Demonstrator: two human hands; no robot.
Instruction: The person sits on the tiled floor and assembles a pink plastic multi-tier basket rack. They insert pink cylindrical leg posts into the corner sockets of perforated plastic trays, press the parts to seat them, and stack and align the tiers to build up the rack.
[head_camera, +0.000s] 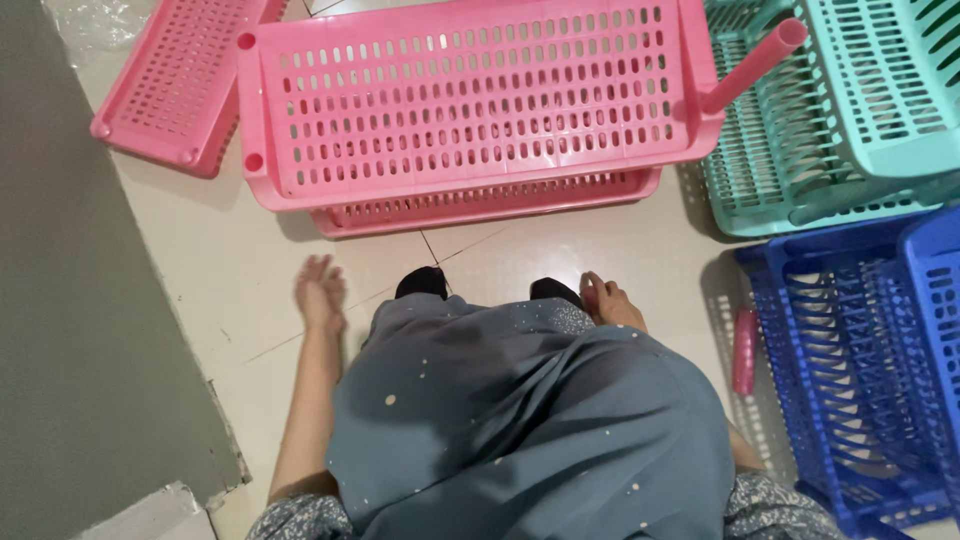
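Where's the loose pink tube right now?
In the head view, the loose pink tube lies on the floor at right, against the blue basket, beyond the right hand.

Home interior, floor-level work spot with plastic rack parts laid out.

Pale tiled floor (250, 270) with thin grout lines, looks domestic. Big pink slotted rack (470, 100) lies flat on it, the landmark. Left of rack: a second pink tray (170, 90) tilted, crinkled clear plastic wrap (95, 20) behind it, and a grey wall (70, 300) with a chipped lower edge. Right of rack: teal rack (850, 110), then blue rack (870, 370) nearer the person. Loose pink tube (745, 350) beside the blue one. Person stands in socks just below the rack.
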